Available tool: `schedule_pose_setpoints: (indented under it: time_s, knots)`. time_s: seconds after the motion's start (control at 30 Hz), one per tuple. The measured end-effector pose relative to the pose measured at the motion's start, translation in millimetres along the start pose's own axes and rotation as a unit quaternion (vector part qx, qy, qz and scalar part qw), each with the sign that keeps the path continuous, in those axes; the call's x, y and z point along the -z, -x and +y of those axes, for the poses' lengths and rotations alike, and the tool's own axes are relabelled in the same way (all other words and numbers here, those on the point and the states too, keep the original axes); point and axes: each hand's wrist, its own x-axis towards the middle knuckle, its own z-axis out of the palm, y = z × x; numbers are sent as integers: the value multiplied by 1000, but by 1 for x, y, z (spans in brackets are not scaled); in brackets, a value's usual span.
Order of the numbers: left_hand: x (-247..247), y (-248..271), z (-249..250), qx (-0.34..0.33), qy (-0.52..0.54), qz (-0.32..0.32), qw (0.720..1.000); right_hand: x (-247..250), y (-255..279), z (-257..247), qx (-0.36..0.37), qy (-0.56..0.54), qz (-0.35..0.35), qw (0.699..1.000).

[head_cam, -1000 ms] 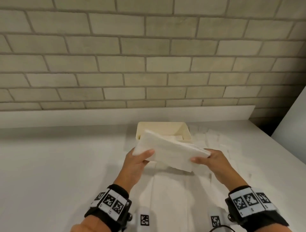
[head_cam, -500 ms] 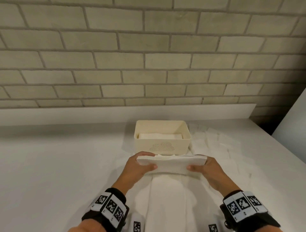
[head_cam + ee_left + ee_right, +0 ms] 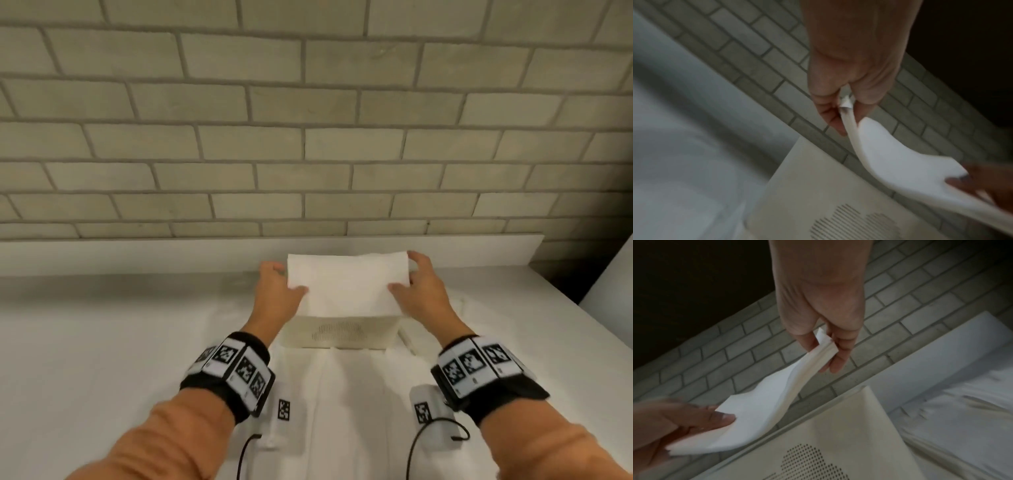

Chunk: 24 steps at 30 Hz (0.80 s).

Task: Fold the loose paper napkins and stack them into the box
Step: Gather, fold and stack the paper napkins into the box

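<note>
A folded white napkin (image 3: 347, 282) hangs flat over the cream box (image 3: 339, 331), hiding the box's opening. My left hand (image 3: 275, 291) pinches the napkin's left end between thumb and fingers, and my right hand (image 3: 419, 286) pinches its right end. In the left wrist view the napkin (image 3: 898, 155) sags between the left hand (image 3: 840, 107) and the other hand above the box's front wall (image 3: 838, 194). The right wrist view shows the same napkin (image 3: 772, 400) held by the right hand (image 3: 826, 344) above the box (image 3: 838, 426).
Loose unfolded napkins (image 3: 346, 411) lie spread on the white table (image 3: 102, 342) in front of the box and to its right (image 3: 442, 318). A brick wall (image 3: 308, 137) rises behind a low white ledge. A white panel (image 3: 613, 274) stands at the far right.
Both hands have carried the folded napkin forward and up, from in front of the box to directly above its opening. The grip on both ends is unchanged.
</note>
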Motion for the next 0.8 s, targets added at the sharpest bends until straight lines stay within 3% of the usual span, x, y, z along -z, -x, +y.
schedule_pose_setpoints:
  time_s: [0.1, 0.17, 0.23, 0.33, 0.37, 0.43, 0.5, 0.67, 0.8]
  knots:
    - [-11, -25, 3, -18, -133, -15, 991, -19, -26, -8, 15, 72, -17, 997]
    - [-20, -38, 0, -47, -284, -59, 956, -32, -38, -3, 13, 128, -33, 991]
    - [-29, -47, -6, -86, -446, -112, 884, -46, -45, 4, 16, 203, -49, 978]
    - [-42, -56, -18, -141, -613, -187, 755, -60, -54, 12, 18, 322, -86, 943]
    - [-44, -57, -19, -145, -650, -212, 715, -63, -57, 14, 23, 374, -105, 921]
    - [-51, -66, -23, -121, -687, -244, 673, -69, -65, 17, 55, 486, -149, 859]
    - [-59, -73, -24, -90, -689, -264, 669, -75, -74, 20, 79, 565, -180, 801]
    - [-69, -79, -32, -61, -685, -317, 654, -87, -83, 28, 90, 673, -218, 701]
    - [-69, -78, -30, -42, -676, -308, 668, -88, -81, 28, 66, 673, -239, 697]
